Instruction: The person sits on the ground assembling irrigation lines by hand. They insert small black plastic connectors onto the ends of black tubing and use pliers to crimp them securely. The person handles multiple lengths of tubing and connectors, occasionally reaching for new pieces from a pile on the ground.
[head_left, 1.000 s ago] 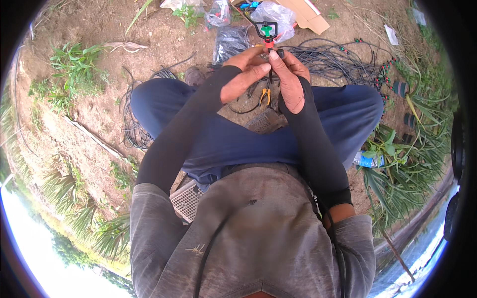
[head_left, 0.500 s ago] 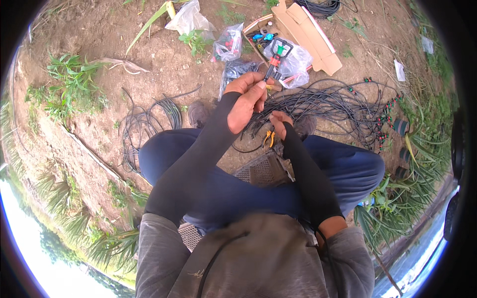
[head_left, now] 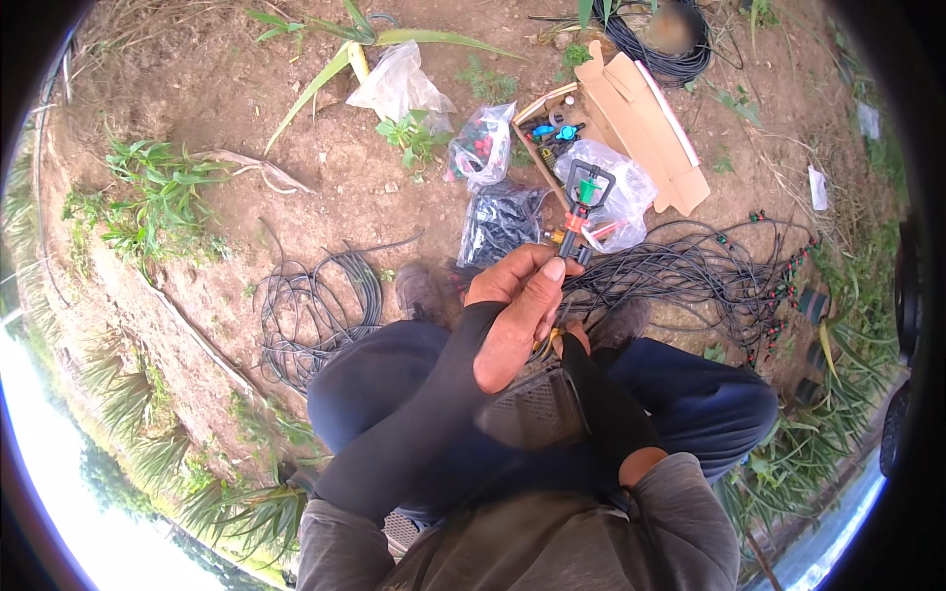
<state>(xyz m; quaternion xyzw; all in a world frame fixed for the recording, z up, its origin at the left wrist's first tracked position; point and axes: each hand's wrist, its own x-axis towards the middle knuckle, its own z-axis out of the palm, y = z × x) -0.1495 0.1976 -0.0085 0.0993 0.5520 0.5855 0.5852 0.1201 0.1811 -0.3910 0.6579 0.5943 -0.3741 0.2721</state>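
My left hand [head_left: 520, 307] is closed, thumb against fingers, round the lower end of a micro sprinkler [head_left: 579, 205]. The sprinkler points away from me, with a black frame, a green centre and a red collar. Partly behind the left hand, my right hand [head_left: 575, 338] reaches low between my knees. It is beside the orange-handled pliers [head_left: 542, 347] and seems to touch them; its fingers are mostly hidden. Just beyond both hands, a spread of thin black tubes [head_left: 670, 281] lies on the soil, with red and green fittings [head_left: 774, 286] at its right side.
An open cardboard box [head_left: 645, 128] holds blue and black fittings and a clear bag. Left of it lie bags of red parts [head_left: 483, 146] and black parts [head_left: 501, 225]. Coiled tubing [head_left: 320, 305] lies at left, another coil [head_left: 655, 44] far off. A plastic crate [head_left: 532, 409] sits between my legs.
The view has shifted, so the ground sits lower and further right. My left hand has come nearer to me with the sprinkler. My right hand has moved down to the pliers.
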